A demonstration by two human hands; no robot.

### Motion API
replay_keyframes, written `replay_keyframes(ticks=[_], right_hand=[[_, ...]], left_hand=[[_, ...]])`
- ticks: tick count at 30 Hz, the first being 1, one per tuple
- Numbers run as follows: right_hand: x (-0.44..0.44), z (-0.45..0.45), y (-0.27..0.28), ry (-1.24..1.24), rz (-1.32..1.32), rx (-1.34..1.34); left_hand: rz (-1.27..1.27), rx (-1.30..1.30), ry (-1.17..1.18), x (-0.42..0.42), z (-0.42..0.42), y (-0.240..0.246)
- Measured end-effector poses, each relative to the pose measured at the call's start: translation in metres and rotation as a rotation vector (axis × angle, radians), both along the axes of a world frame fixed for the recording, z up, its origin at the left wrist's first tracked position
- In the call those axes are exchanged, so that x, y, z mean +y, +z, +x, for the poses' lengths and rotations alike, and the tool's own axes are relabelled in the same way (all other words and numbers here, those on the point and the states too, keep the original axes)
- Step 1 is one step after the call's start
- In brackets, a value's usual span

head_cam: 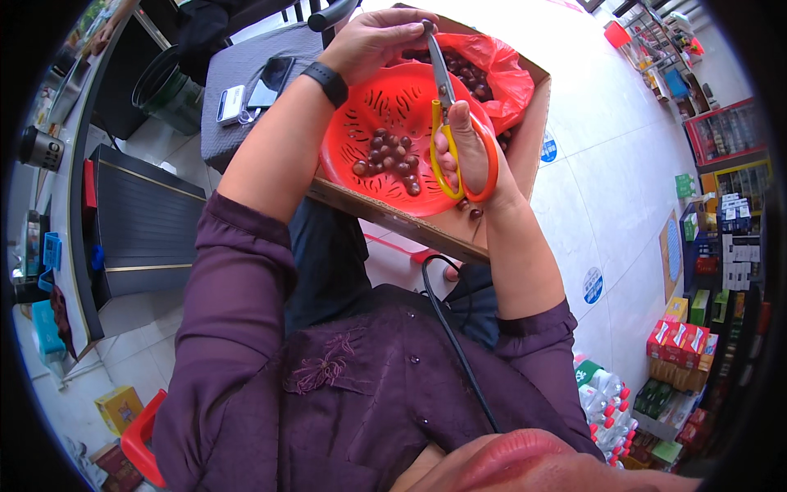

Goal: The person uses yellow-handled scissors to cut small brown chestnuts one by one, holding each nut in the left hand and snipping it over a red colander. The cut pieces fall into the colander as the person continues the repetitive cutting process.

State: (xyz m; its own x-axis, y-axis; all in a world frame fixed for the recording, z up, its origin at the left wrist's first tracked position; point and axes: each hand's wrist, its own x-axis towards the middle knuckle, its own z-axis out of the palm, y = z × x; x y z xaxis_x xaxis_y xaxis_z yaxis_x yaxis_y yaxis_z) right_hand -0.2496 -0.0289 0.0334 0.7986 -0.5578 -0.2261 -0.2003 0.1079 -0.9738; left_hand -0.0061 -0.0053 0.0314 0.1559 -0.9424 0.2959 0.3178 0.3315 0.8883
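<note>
My left hand (384, 40) pinches a dark brown chestnut (427, 26) between thumb and fingers above a cardboard box. The blade tips of the scissors (444, 77) are at this nut. Through the scissors' orange and yellow handles, my right hand (464, 147) grips them. Below both hands lies a red plastic colander (344, 141) with a small heap of chestnuts (390, 154) inside. Behind it, a red plastic bag (507, 74) holds many more chestnuts. A few loose nuts (475, 214) lie in the box's near corner.
The cardboard box (393, 215) surrounds the colander and bag. To its left, a grey padded seat (224, 67) carries a phone (270, 83) and a white device (231, 104). A black cable (455, 341) runs over my front. Shelves with packaged goods (735, 246) stand at the right.
</note>
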Motion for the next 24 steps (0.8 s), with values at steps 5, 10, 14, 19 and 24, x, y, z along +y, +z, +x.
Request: replay_keyframes(ticks=[5,10,14,19,24], right_hand=[[0.002,0.001,0.003,-0.027,0.107,-0.005],[0.006,0.004,0.001,0.066,0.246,-0.041],[0.005,0.006,-0.004,0.066,0.115,0.000],[0.001,0.006,-0.010,0.022,0.152,0.024],[0.003,0.007,-0.014,0.078,0.098,-0.075]], left_hand=[[-0.014,0.018,0.084,-0.004,-0.007,-0.004],[-0.020,0.229,0.214,-0.004,0.000,0.003],[-0.003,0.418,0.291,0.003,0.010,0.010],[0.063,0.305,0.104,0.005,0.005,0.010],[0.031,0.149,0.074,0.003,0.006,0.004]])
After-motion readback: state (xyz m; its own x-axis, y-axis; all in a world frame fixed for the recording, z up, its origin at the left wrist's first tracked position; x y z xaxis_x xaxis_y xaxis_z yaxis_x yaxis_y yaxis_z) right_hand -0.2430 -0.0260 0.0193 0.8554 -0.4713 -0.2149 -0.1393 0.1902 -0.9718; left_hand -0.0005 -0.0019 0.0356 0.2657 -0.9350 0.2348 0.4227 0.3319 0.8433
